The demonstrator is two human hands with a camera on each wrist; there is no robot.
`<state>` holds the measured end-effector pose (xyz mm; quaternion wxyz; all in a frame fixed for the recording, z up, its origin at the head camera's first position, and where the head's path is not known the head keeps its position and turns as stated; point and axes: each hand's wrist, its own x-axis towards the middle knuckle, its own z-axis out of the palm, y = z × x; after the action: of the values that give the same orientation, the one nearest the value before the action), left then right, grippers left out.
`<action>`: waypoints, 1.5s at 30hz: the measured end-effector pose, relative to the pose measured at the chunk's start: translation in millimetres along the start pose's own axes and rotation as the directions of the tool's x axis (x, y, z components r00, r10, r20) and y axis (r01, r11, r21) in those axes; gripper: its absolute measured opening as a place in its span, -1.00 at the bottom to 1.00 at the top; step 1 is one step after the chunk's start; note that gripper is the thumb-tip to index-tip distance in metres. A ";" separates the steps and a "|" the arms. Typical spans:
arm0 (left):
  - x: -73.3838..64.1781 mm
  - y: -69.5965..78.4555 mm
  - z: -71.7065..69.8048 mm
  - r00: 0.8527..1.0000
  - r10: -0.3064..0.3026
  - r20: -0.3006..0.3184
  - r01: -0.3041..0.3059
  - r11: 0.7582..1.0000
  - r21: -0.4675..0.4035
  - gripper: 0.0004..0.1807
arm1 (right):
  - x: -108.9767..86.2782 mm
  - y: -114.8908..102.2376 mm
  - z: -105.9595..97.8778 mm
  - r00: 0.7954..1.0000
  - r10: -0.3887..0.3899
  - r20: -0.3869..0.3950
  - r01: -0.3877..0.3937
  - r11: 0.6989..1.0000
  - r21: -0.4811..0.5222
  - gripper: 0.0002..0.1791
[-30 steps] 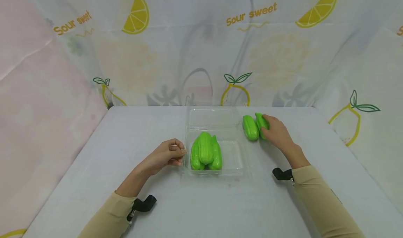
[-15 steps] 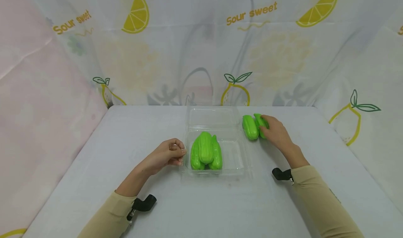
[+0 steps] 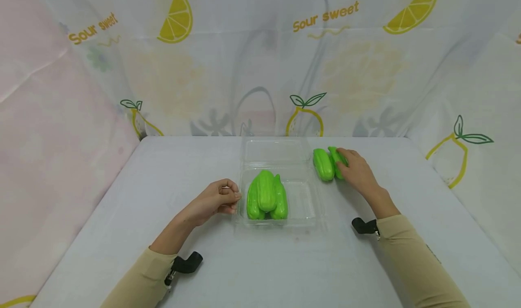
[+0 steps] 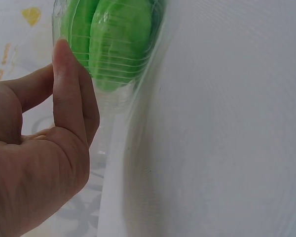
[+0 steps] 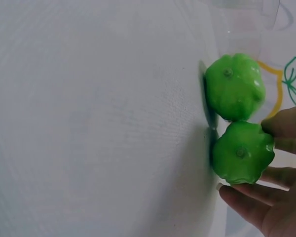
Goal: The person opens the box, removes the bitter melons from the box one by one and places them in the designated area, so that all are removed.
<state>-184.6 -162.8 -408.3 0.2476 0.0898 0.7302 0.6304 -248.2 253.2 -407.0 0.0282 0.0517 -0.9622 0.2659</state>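
My left hand (image 3: 215, 200) pinches the left rim of a clear plastic clamshell box (image 3: 303, 199), its lid (image 3: 277, 152) laid open toward the back. Inside, on the left half, three glossy green ridged peppers (image 3: 266, 191) are piled, one lying over two. My right hand (image 3: 359, 172) holds another green pepper (image 5: 242, 154) at the back right, thumb on one side and fingers on the other. Close along its left side lies a further green pepper (image 5: 235, 87). In the head view the fingers partly cover the held pepper.
A white cloth-covered table (image 3: 260, 272) carries everything. Printed lemon fabric (image 3: 260, 63) hangs behind it and at both sides. A black wrist mount (image 3: 186, 262) sticks out from the left sleeve, another black mount (image 3: 364, 225) from the right one.
The pepper under my right hand has tilted slightly leftward toward its neighbour over the second. My left hand and the box have stayed in place.
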 end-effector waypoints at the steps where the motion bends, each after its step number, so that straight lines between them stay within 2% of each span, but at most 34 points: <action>1: -0.1 -0.1 0.0 1.000 0.001 0.001 -0.001 1.000 0.001 -0.74 | -0.2 0.1 -0.1 1.000 0.002 -0.001 -0.002 1.000 0.001 -0.42; 21: -0.1 -0.1 0.3 1.000 0.003 -0.005 -0.003 1.000 0.003 -0.75 | -8.6 -5.3 -5.9 0.999 0.022 -0.036 -0.024 0.998 -0.055 -0.41; 28: -0.3 -1.1 0.4 1.000 0.012 0.001 -0.012 1.000 0.002 -0.74 | -10.5 -8.9 -9.8 0.994 -0.006 -0.108 0.000 0.998 -0.058 -0.43; 33: 0.1 -1.6 0.6 1.000 0.013 0.000 -0.013 1.000 0.003 -0.75 | -12.3 -11.9 -11.2 0.993 -0.011 -0.117 0.004 0.998 -0.065 -0.42; 45: 0.0 -2.5 0.3 1.000 0.017 0.000 -0.017 1.000 0.003 -0.74 | -17.1 -27.8 -13.0 0.990 -0.075 -0.122 0.068 0.996 -0.061 -0.43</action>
<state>-184.0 -163.0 -410.8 0.2422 0.0962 0.7303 0.6315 -227.7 237.6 -383.1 0.0992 0.0689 -0.9633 0.2399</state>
